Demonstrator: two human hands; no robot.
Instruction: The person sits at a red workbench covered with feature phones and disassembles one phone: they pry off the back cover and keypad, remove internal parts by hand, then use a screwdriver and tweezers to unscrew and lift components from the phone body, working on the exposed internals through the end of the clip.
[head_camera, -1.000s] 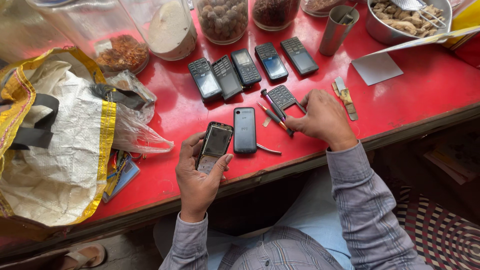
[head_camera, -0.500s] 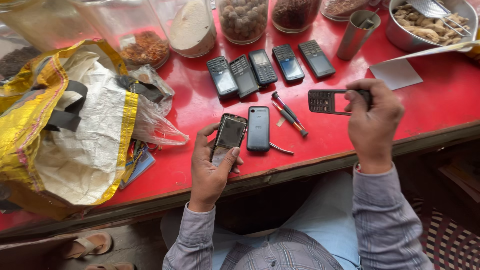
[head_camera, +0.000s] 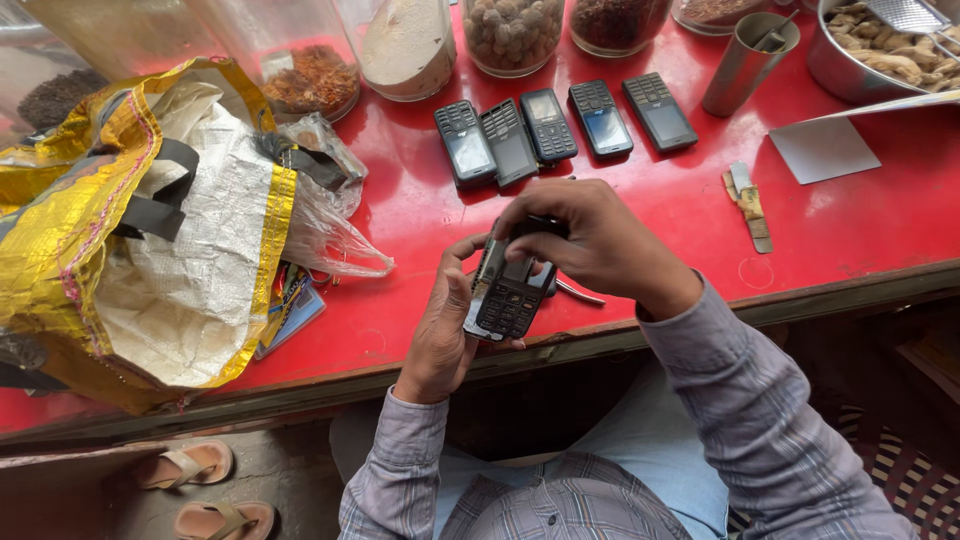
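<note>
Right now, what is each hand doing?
Left hand: closed around a black keypad phone.
Right hand: fingertips gripping the same phone's top end.

Head view, steeply down, close

A glossy red-painted bench (head_camera: 420, 215) with a worn wooden front edge carries everything; 5 dark keypad phones (head_camera: 560, 122) lie side by side in a row near its far side; behind them stand clear glass jars (head_camera: 512, 35) of dried goods, a steel tumbler (head_camera: 743, 62) and a steel bowl (head_camera: 850, 60) of pale roots; a grey paper square (head_camera: 825, 148) and a small folding knife (head_camera: 750, 205) lie to the right; a yellow-and-white woven sack (head_camera: 150, 240) and crumpled clear plastic bag (head_camera: 325, 225) sprawl on the left.
</note>
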